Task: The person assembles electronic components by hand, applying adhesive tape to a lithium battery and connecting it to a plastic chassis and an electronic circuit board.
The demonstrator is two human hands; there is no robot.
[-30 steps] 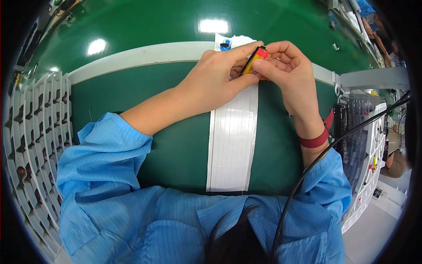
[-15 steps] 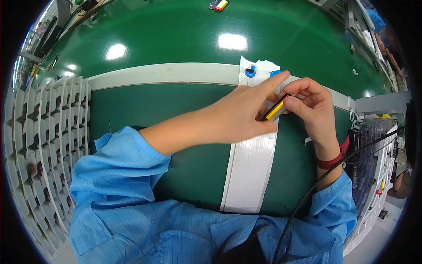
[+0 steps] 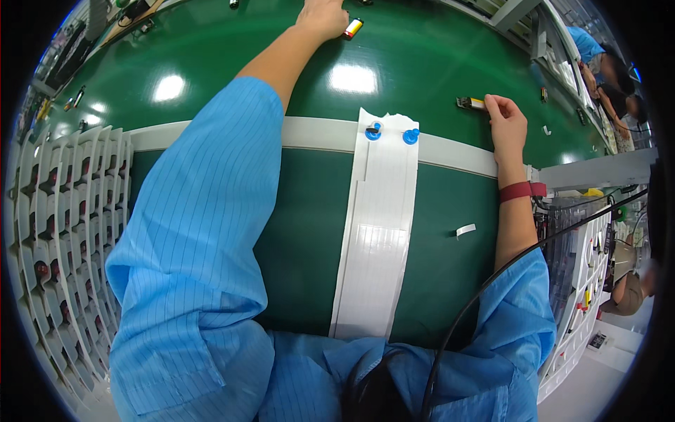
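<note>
My left hand (image 3: 323,19) reaches to the far top edge of the view, over the green surface. Right beside its fingers lies a small yellow, white and red battery (image 3: 354,28); whether they touch it I cannot tell, as the fingertips are mostly hidden. On the right, my right hand (image 3: 508,121) is closed, with thumb and fingertips pinching one end of a yellow-and-silver battery (image 3: 477,103). This battery has a black end piece pointing left and is held low over the green surface, beyond the pale rail.
A white paper strip (image 3: 376,246) runs over the green mat, pinned to the pale rail (image 3: 316,135) by two blue pushpins (image 3: 410,137). A white scrap (image 3: 465,230) lies on the mat. Stacked white trays (image 3: 67,232) stand left. A black cable (image 3: 485,295) crosses near my right arm.
Both hands have parted from above the paper strip. The left has gone far forward to the top edge; the right has moved forward over the green surface, with a battery in its fingers.
</note>
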